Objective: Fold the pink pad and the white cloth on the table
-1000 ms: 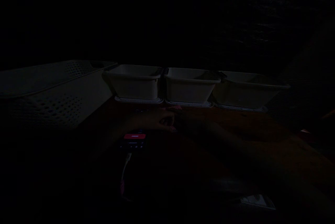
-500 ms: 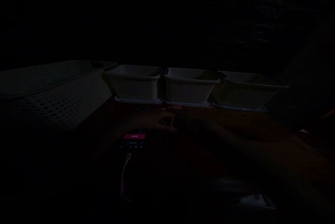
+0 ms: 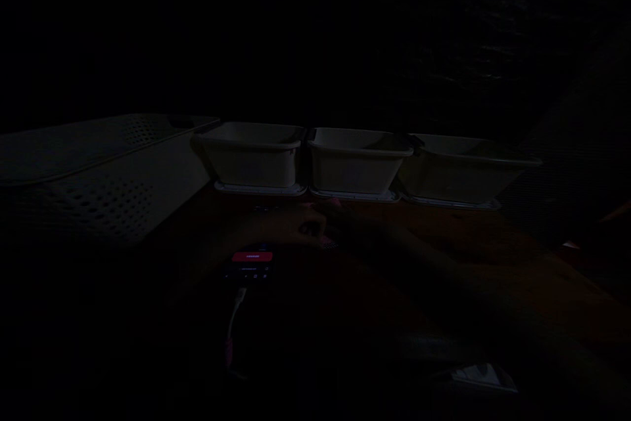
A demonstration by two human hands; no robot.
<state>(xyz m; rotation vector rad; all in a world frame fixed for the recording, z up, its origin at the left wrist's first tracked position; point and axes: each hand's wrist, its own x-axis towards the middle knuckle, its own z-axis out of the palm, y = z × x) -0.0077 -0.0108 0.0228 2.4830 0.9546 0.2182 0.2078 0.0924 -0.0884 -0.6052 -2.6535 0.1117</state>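
Note:
The picture is very dark. My left hand (image 3: 298, 224) reaches in from the left with its fingers curled, closed on a small pink dotted piece (image 3: 330, 243) that looks like cloth. Close against it is my right hand (image 3: 348, 221), coming from the right; its fingers are lost in the dark. Another bit of pink shows just above the hands. Below my left wrist lies a phone (image 3: 252, 265) with its screen lit, showing a red bar. A pale cable (image 3: 238, 299) with a pink sleeve runs from near the phone toward me.
Behind the hands stand a left white tub (image 3: 256, 161), a middle white tub (image 3: 357, 168) and a right white tub (image 3: 458, 175) in a row. A large white perforated basket (image 3: 172, 178) is at left. Something pale and shiny (image 3: 483, 376) lies at the lower right of the brown tabletop (image 3: 444, 230).
The hands stay together and have shifted only slightly. Less of the pink piece shows above them now. The view has moved a touch.

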